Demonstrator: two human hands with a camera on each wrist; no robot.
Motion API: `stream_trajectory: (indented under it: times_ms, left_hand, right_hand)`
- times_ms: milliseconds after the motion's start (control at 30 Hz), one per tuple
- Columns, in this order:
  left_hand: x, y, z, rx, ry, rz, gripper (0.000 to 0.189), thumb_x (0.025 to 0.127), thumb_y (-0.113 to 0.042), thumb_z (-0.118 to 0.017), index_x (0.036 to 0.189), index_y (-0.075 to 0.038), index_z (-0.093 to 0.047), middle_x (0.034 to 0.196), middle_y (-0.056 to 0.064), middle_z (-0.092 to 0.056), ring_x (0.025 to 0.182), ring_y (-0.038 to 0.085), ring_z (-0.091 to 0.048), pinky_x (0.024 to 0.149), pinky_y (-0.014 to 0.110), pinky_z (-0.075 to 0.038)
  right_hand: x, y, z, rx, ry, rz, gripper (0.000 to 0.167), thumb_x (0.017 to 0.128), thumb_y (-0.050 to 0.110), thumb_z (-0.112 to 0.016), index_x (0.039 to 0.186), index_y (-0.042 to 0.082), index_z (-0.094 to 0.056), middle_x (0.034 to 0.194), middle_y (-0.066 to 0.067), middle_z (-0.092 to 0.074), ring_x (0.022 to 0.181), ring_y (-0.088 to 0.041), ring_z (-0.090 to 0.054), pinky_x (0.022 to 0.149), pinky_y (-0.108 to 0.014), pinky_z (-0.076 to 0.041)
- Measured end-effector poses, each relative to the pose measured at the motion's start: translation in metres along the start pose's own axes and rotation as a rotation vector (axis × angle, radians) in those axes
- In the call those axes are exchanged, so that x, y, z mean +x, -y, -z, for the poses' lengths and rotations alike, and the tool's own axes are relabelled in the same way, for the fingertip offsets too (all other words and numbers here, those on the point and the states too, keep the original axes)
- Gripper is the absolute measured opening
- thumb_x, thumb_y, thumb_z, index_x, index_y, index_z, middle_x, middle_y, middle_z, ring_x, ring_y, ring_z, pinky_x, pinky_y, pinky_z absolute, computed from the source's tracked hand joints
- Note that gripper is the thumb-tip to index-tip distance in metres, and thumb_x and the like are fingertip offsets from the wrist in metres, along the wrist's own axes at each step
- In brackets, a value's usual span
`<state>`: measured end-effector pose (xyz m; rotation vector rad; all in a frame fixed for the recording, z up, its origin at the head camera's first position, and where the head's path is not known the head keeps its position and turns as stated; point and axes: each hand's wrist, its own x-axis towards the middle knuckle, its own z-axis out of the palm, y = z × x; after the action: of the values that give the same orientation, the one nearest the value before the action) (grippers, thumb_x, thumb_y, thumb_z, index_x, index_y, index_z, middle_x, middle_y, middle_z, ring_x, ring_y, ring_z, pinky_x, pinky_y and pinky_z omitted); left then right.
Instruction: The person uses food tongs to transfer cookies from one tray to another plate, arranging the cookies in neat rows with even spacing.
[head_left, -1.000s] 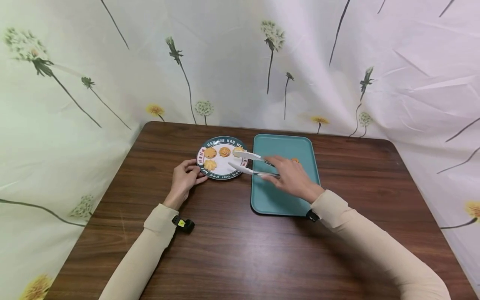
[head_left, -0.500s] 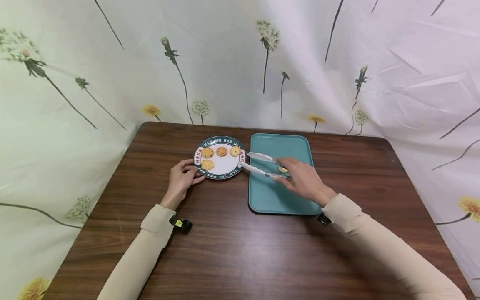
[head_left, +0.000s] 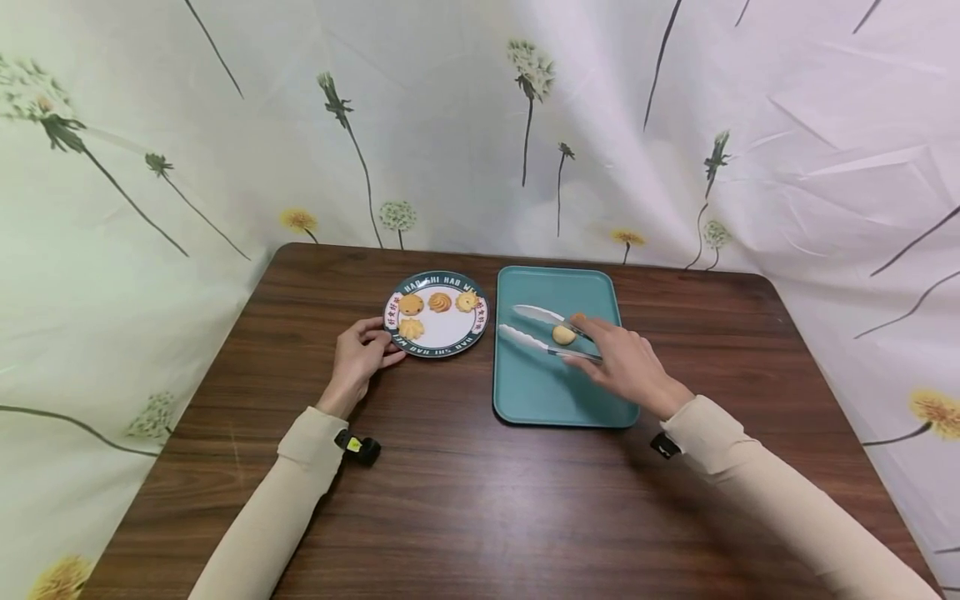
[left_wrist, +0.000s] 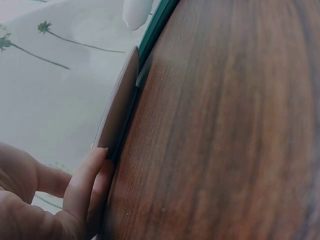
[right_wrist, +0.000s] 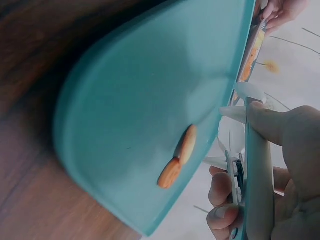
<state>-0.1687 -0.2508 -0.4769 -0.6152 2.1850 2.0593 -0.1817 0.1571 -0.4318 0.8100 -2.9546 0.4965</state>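
Note:
My left hand (head_left: 357, 357) pinches the left rim of a round plate (head_left: 446, 335) with a dark green lettered border. Several cookies lie on it, among them a swirled cookie (head_left: 439, 302) and a pale yellow cookie (head_left: 411, 329). In my right hand (head_left: 628, 367) I hold white-tipped tongs (head_left: 527, 339), their tips spread apart over a teal tray (head_left: 551, 392) with nothing between them. Two cookies sit in the tray near the tongs: a pale round cookie (head_left: 563, 334) and an orange-brown cookie (right_wrist: 170, 173), which my right hand partly covers in the head view.
Plate and tray stand side by side at the far part of a dark wooden table (head_left: 465, 500). Behind it hangs a white cloth (head_left: 450, 125) printed with dandelions. Each wrist wears a strapped black camera (head_left: 367, 451).
The tongs have drawn back rightward from above the plate to over the tray, their tips still apart. My left hand stays at the plate's rim.

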Motion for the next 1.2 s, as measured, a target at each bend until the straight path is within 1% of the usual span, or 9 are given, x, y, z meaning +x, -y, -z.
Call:
stream_trajectory:
  times_ms: [67, 133, 333, 467, 567, 733, 867, 1100, 1200]
  left_hand:
    - [0.0, 0.0, 0.0, 0.003, 0.002, 0.0, 0.052, 0.106, -0.001, -0.044, 0.158, -0.001, -0.039, 0.123, 0.014, -0.052, 0.088, 0.008, -0.063, 0.085, 0.02, -0.066]
    - [0.0, -0.001, 0.0, 0.005, 0.002, 0.003, 0.052, 0.106, -0.002, -0.044, 0.158, -0.001, -0.039, 0.122, 0.014, -0.052, 0.088, 0.008, -0.063, 0.085, 0.02, -0.066]
    - [-0.001, -0.001, -0.001, 0.007, -0.007, 0.008, 0.052, 0.106, -0.002, -0.045, 0.158, -0.002, -0.039, 0.118, 0.013, -0.053, 0.087, 0.008, -0.064, 0.084, 0.02, -0.067]
    - [-0.001, -0.001, -0.001, 0.007, -0.015, 0.002, 0.052, 0.105, -0.001, -0.045, 0.158, -0.001, -0.04, 0.116, 0.012, -0.053, 0.086, 0.008, -0.064, 0.083, 0.02, -0.067]
    - [-0.001, -0.001, -0.001, 0.009, -0.02, 0.004, 0.052, 0.105, -0.001, -0.045, 0.157, -0.002, -0.041, 0.117, 0.012, -0.053, 0.086, 0.008, -0.065, 0.083, 0.02, -0.067]
    - [-0.002, -0.001, -0.002, 0.018, -0.016, 0.011, 0.052, 0.106, -0.003, -0.046, 0.158, -0.003, -0.041, 0.119, 0.012, -0.053, 0.088, 0.009, -0.065, 0.083, 0.02, -0.067]
    - [-0.002, -0.001, -0.003, 0.019, -0.01, 0.011, 0.052, 0.106, -0.004, -0.046, 0.158, -0.003, -0.04, 0.12, 0.012, -0.054, 0.089, 0.009, -0.066, 0.084, 0.021, -0.067]
    - [-0.002, 0.0, -0.002, 0.025, -0.017, 0.008, 0.051, 0.107, -0.005, -0.045, 0.158, -0.004, -0.04, 0.119, 0.012, -0.054, 0.088, 0.007, -0.066, 0.084, 0.02, -0.067]
    - [-0.002, 0.0, -0.002, 0.027, -0.018, 0.005, 0.051, 0.107, -0.005, -0.045, 0.158, -0.004, -0.04, 0.118, 0.011, -0.054, 0.088, 0.007, -0.066, 0.084, 0.02, -0.067]
  right_hand:
    - [-0.003, -0.003, 0.0, 0.001, 0.011, -0.012, 0.067, 0.099, 0.05, -0.068, 0.156, 0.019, -0.049, 0.146, -0.015, -0.062, 0.051, -0.01, -0.055, 0.039, -0.027, -0.042]
    - [-0.006, -0.005, 0.001, 0.003, 0.013, -0.02, 0.068, 0.099, 0.05, -0.068, 0.157, 0.019, -0.048, 0.145, -0.016, -0.063, 0.05, -0.01, -0.053, 0.039, -0.028, -0.042]
    - [-0.012, -0.012, 0.002, -0.017, -0.008, -0.032, 0.065, 0.098, 0.049, -0.07, 0.151, 0.015, -0.055, 0.139, -0.014, -0.066, 0.062, -0.02, -0.065, 0.045, -0.033, -0.052]
    - [-0.016, -0.017, 0.002, -0.018, 0.005, -0.051, 0.065, 0.098, 0.049, -0.07, 0.151, 0.015, -0.055, 0.141, -0.015, -0.065, 0.064, -0.024, -0.067, 0.044, -0.033, -0.051]
    - [-0.018, -0.02, 0.002, -0.021, 0.014, -0.063, 0.065, 0.098, 0.05, -0.07, 0.151, 0.015, -0.054, 0.141, -0.015, -0.065, 0.064, -0.023, -0.066, 0.043, -0.031, -0.049]
    - [-0.02, -0.024, 0.004, -0.029, -0.005, -0.067, 0.065, 0.097, 0.05, -0.071, 0.15, 0.014, -0.056, 0.137, -0.015, -0.067, 0.061, -0.02, -0.064, 0.044, -0.032, -0.051]
    - [-0.021, -0.028, 0.008, -0.031, -0.009, -0.075, 0.065, 0.097, 0.049, -0.072, 0.149, 0.015, -0.056, 0.134, -0.016, -0.068, 0.058, -0.017, -0.06, 0.043, -0.031, -0.05]
    - [-0.026, -0.034, 0.012, -0.046, 0.015, -0.108, 0.065, 0.097, 0.049, -0.072, 0.15, 0.016, -0.056, 0.131, -0.015, -0.068, 0.061, -0.018, -0.06, 0.043, -0.028, -0.045]
    - [-0.029, -0.035, 0.014, -0.047, 0.018, -0.116, 0.064, 0.097, 0.048, -0.072, 0.149, 0.015, -0.056, 0.125, -0.015, -0.069, 0.063, -0.018, -0.058, 0.043, -0.028, -0.044]
